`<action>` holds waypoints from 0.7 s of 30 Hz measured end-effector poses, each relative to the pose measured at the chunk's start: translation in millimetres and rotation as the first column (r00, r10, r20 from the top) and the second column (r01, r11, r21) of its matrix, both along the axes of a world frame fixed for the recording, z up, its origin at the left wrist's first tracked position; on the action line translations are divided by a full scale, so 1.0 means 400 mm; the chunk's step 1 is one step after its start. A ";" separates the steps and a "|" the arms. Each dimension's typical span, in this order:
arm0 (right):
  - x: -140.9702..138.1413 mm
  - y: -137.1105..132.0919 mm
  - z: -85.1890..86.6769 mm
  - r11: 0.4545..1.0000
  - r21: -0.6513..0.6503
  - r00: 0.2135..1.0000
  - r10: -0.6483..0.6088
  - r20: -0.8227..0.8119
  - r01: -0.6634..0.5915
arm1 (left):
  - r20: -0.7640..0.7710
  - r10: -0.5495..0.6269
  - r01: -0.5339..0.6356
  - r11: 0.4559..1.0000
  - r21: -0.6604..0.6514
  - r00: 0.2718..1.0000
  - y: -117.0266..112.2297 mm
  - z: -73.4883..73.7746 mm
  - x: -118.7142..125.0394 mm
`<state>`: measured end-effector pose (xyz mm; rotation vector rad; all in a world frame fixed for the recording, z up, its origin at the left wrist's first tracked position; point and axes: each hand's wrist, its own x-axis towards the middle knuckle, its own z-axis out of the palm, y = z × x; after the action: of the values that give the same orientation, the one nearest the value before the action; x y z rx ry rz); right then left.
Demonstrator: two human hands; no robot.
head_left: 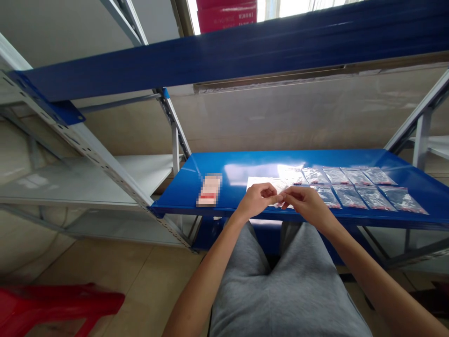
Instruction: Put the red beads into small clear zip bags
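My left hand (257, 200) and my right hand (306, 202) meet over the front edge of a blue shelf (245, 161). Thumbs and fingers of both are pinched together on a small clear plastic bag (278, 205), mostly hidden by the fingers. Beneath and behind it lies a white sheet (257, 181). To the right, clear zip bags (363, 197) with reddish strips along their lower edges lie flat in two rows. Their contents are too small to make out.
A blurred pale pack with a red band (209, 189) lies on the shelf's left part. A blue beam (224, 56) crosses above, with a red box (227, 14) over it. Grey uprights (105, 164) flank the shelf. A red stool (59, 304) stands on the floor, lower left.
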<state>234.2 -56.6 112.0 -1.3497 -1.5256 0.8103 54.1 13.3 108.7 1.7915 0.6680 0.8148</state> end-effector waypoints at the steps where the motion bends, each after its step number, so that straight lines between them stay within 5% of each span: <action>1: -0.001 -0.001 -0.004 1.000 0.005 1.000 0.001 -0.011 -0.001 | -0.001 0.001 -0.001 1.000 -0.007 1.000 -0.001 0.001 0.002; 13: 0.004 -0.004 0.003 0.997 0.078 0.997 -0.034 0.068 0.029 | -0.047 0.232 -0.218 0.953 0.211 0.971 -0.051 0.045 0.032; 18: -0.007 -0.015 -0.010 0.999 0.036 0.997 -0.043 0.062 0.041 | -0.077 0.411 -0.357 0.858 0.368 0.908 -0.049 0.044 0.029; 21: -0.013 -0.022 -0.006 0.998 -0.014 0.997 -0.066 0.032 0.066 | -0.085 0.414 -0.349 0.846 0.403 0.906 -0.048 0.045 0.020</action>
<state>228.9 -65.4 109.6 -1.4226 -1.4934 0.7645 62.0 -6.0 126.5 2.1281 1.0636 1.1296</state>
